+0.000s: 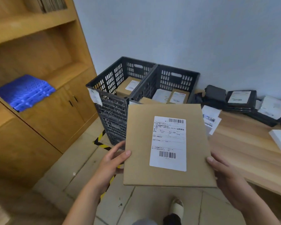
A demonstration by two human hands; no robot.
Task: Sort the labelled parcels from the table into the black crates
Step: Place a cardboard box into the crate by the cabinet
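A flat brown cardboard parcel (139, 151) with a white shipping label faces up in the middle of the view, held level in front of me. My left hand (111, 161) grips its left edge, thumb on top. My right hand (225, 177) grips its right edge, thumb on top. Beyond the parcel stand two black crates side by side on stacked crates: the left crate (110, 78) holds one brown labelled box, the right crate (178, 77) holds several labelled parcels.
A wooden table (243, 143) at the right carries black labelled parcels (241, 99), white parcels (272, 107) and loose papers (210, 117). A wooden shelf unit (39, 62) with a blue folded crate (25, 92) stands left. Yellow-black tape marks the tiled floor; my foot (176, 207) is below.
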